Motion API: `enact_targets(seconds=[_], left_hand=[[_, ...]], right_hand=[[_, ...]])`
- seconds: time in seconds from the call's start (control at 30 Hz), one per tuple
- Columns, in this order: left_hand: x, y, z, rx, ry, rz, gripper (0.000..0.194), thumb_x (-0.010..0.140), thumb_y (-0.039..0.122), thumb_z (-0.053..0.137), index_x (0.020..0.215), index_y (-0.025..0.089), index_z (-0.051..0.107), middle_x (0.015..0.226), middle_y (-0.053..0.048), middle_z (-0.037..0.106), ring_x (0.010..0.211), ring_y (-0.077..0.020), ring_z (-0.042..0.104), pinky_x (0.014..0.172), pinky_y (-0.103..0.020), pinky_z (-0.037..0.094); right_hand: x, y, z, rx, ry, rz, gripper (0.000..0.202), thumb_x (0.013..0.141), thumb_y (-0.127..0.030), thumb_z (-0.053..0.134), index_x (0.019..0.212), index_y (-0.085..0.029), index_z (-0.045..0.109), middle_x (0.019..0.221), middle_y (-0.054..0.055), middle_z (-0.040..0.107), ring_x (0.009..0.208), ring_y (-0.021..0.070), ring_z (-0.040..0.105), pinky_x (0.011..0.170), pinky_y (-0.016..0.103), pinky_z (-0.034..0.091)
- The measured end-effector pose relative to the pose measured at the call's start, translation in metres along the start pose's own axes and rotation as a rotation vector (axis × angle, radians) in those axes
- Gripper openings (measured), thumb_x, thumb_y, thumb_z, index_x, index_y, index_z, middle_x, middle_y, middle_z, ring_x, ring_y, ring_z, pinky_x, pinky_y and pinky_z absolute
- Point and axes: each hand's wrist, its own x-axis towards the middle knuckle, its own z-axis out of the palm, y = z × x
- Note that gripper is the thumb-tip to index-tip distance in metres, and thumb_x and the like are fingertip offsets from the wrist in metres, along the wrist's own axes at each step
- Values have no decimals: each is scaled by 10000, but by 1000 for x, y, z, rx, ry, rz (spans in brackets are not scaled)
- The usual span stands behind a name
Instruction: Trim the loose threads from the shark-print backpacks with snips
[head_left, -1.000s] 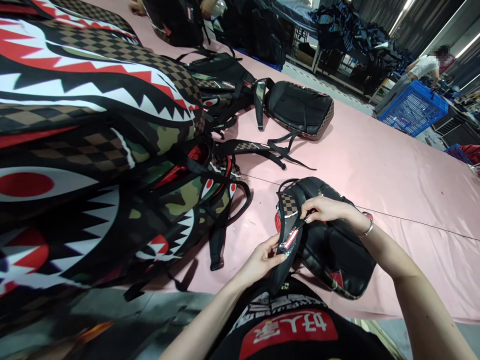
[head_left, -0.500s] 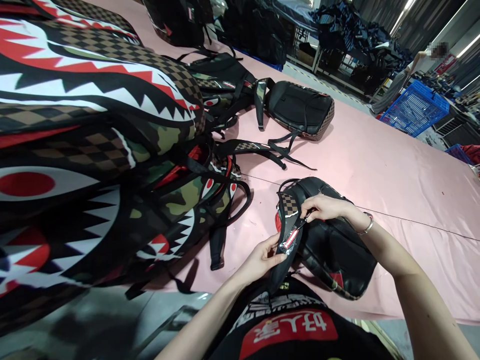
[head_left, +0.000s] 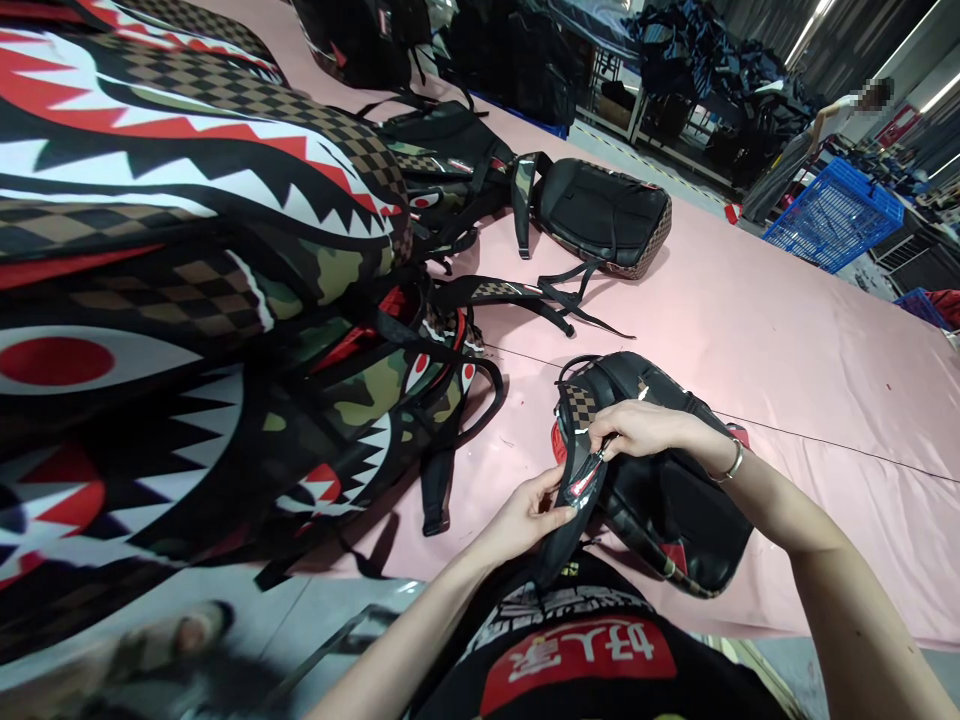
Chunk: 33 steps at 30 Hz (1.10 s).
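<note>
A small black backpack (head_left: 675, 500) lies on the pink table (head_left: 810, 360) in front of me, its padded back facing up. Its shoulder strap (head_left: 576, 445), with a checkered patch, runs along the left side. My left hand (head_left: 534, 512) grips the lower part of this strap between thumb and fingers. On the strap sits a red label under clear plastic (head_left: 583, 483). My right hand (head_left: 630, 430) pinches something small and dark at the label's upper end; its exact shape is hard to tell.
Large backpacks with shark-mouth prints (head_left: 300, 150) are piled at the left. Another black backpack (head_left: 604, 215) lies farther back, with loose straps nearby. Beyond the table are a blue crate (head_left: 836, 215), a person (head_left: 795, 160) and racks of dark cloth.
My right hand has shifted slightly left and down along the strap, and the label looks more tilted and partly covered. The person in the background has moved. A blurred foot now shows at the lower left.
</note>
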Motion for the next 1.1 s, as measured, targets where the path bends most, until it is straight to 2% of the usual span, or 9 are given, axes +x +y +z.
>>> enact_targets(seconds=[0.37,0.47,0.53,0.63,0.77,0.8,0.97,1.03,1.1], left_hand=[[1,2,3,-1,21,32,600,685,244,672,1241,129,477,1231,-112,550,1093,-245,518,971,-385,379],[1,-1,3,5,42,25,605,679,264,679,1233,128,476,1179,-108,578,1032,-238,548,929,-373,410],[1,-4,3,5,58,25,601,687,278,671,1233,133,466,1143,-100,593,996,-226,559,902,-361,426],[-3,-6,5,-9,120,63,632,696,302,663,1264,165,421,1157,-91,575,1006,-210,545,885,-331,431],[-10,-3,13,41,292,97,855,735,313,634,1401,252,101,1016,-40,594,808,-135,561,791,-290,446],[-11,-1,14,78,313,100,856,746,316,624,1403,259,78,969,-25,593,767,-126,551,772,-283,444],[-4,-1,17,179,353,123,608,743,341,616,1286,215,373,894,-13,571,731,-119,515,697,-245,427],[4,-5,18,191,394,142,429,742,342,610,1127,188,499,786,8,552,672,-107,493,642,-226,414],[10,-9,20,224,418,164,224,753,342,588,898,173,559,670,29,509,613,-98,470,591,-216,397]], right_hand=[[-1,-27,5,-174,-18,46,51,794,-154,594,842,-168,604,802,20,571,740,144,517,645,228,354],[-2,-26,11,-154,36,13,47,822,-181,565,840,-175,608,810,25,579,750,149,531,663,235,374],[-5,-23,16,-50,140,-21,72,844,-204,543,842,-173,608,833,33,589,781,148,544,708,241,398],[-14,-14,30,200,375,3,97,841,-249,554,864,-169,603,869,45,605,814,148,558,747,253,426],[-29,-1,63,534,677,205,160,782,-286,594,896,-175,596,896,41,612,832,159,570,754,281,445],[-32,1,73,626,747,253,171,767,-293,599,893,-177,591,894,37,610,834,159,570,764,286,444],[-36,-3,125,1037,1069,404,278,759,-382,594,960,-194,555,815,3,554,708,118,527,670,242,439],[-30,-11,142,1112,1082,399,303,750,-397,610,971,-196,558,761,-11,523,639,104,485,617,227,422],[-20,-22,153,1178,1020,375,290,710,-394,660,897,-188,575,716,-17,508,609,103,463,597,227,415]])
